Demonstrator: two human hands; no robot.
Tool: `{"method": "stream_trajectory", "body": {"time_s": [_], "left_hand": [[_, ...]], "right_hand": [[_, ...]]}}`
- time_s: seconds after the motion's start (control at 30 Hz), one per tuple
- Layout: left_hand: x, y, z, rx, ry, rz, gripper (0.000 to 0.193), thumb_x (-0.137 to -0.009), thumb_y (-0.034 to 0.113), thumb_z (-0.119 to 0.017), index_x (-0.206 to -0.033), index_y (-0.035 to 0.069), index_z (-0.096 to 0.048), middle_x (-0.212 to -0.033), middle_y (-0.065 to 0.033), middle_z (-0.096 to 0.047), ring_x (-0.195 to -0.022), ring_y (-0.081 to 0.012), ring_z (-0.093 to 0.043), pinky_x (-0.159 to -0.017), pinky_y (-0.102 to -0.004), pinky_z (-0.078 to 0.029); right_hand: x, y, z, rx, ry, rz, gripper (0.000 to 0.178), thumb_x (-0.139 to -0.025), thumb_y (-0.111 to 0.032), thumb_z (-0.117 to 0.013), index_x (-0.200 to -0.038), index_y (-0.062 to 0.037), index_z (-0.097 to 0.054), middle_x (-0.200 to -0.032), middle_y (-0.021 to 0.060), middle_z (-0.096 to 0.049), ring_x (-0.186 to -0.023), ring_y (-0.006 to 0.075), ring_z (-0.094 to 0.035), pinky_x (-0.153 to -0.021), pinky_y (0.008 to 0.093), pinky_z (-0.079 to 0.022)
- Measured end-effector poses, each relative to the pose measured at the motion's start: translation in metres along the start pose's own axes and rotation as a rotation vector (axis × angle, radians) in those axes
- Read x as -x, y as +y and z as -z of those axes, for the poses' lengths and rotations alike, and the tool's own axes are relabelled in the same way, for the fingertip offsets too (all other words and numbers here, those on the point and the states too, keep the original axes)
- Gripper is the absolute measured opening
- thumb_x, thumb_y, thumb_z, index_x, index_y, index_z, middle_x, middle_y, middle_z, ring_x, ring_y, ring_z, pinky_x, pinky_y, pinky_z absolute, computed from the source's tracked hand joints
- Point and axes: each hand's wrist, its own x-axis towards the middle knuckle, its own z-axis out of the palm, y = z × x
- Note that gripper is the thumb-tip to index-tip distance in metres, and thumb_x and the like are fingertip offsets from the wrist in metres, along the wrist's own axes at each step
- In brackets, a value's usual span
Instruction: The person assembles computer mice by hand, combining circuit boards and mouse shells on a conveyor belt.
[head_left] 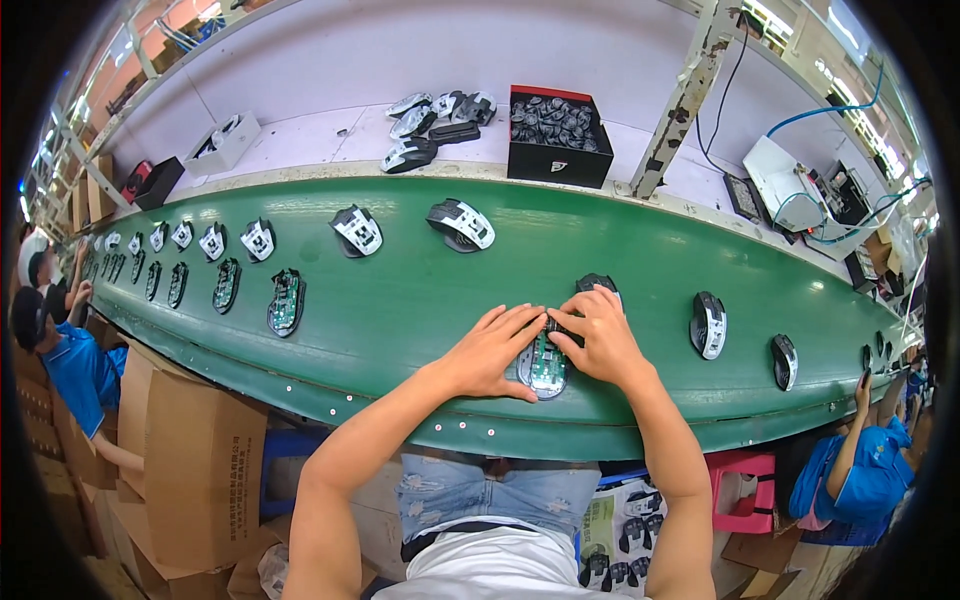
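Observation:
On the green belt in front of me lies an opened computer mouse base (546, 372) with its green circuit board showing. My left hand (492, 352) grips its left side, thumb by the near end and fingers reaching to the far end. From the right, my right hand (602, 337) is closed over the board's far end, thumb and fingertips pressed together at a small dark part. What exactly those fingertips hold is hidden. Just beyond the right hand sits a black mouse shell (597, 284), partly covered by the fingers.
Mouse top shells (357, 231) and board-fitted bases (286, 302) line the green belt (390, 330) to the left; closed mice (708, 326) lie right. A black box of dark parts (560, 135) stands on the back shelf. Cardboard cartons (205, 460) and people in blue flank me.

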Motion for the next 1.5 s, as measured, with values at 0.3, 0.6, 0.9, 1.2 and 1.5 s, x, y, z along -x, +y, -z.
{"method": "stream_trajectory", "body": {"time_s": [0.3,0.6,0.9,1.2,1.5], "left_hand": [[-0.055,0.034,-0.057,-0.109,0.288,0.122,0.081,-0.065,0.062,-0.080,-0.111,-0.001,-0.062,-0.121,-0.0217,-0.057,-0.120,-0.0389,-0.050,-0.103,-0.0542,-0.038],[-0.068,0.015,-0.077,-0.261,0.429,0.264,0.088,-0.059,0.061,-0.084,-0.110,-0.005,-0.058,-0.119,-0.0191,-0.054,-0.114,-0.0333,-0.049,-0.098,-0.0453,-0.038],[-0.065,-0.029,-0.048,0.043,0.549,0.344,0.023,-0.080,0.003,-0.058,-0.103,0.007,-0.055,-0.098,-0.0120,-0.064,-0.100,-0.0324,-0.061,-0.082,-0.0450,-0.043],[-0.081,-0.030,-0.073,-0.055,0.677,0.269,0.015,-0.074,0.007,-0.059,-0.088,0.007,-0.063,-0.092,-0.0137,-0.064,-0.090,-0.0351,-0.060,-0.078,-0.0475,-0.045],[-0.058,-0.050,-0.055,-0.090,0.705,0.283,0.009,-0.076,0.008,-0.061,-0.084,0.009,-0.063,-0.088,-0.0113,-0.065,-0.088,-0.0330,-0.062,-0.074,-0.0473,-0.047]], "right_hand": [[0.042,0.106,0.014,0.085,0.123,-0.347,0.055,-0.084,-0.022,-0.073,-0.136,-0.0065,-0.061,-0.140,0.0249,-0.053,-0.129,0.0429,-0.050,-0.110,0.0502,-0.039],[0.029,0.162,-0.021,-0.144,0.077,-0.149,0.056,-0.082,-0.011,-0.070,-0.137,-0.0011,-0.058,-0.134,0.0224,-0.057,-0.123,0.0409,-0.055,-0.107,0.0460,-0.041],[0.011,0.044,-0.019,-0.095,0.086,-0.003,0.060,-0.076,-0.005,-0.072,-0.134,-0.0015,-0.060,-0.136,0.0219,-0.057,-0.125,0.0405,-0.053,-0.110,0.0461,-0.040],[0.013,0.045,0.011,-0.113,-0.063,-0.012,0.055,-0.076,-0.011,-0.076,-0.130,-0.0027,-0.065,-0.136,0.0210,-0.058,-0.124,0.0401,-0.054,-0.108,0.0471,-0.042],[-0.012,0.029,-0.006,-0.096,-0.050,-0.060,0.050,-0.080,-0.021,-0.079,-0.128,-0.0106,-0.069,-0.132,0.0177,-0.062,-0.118,0.0383,-0.059,-0.102,0.0454,-0.047]]}}
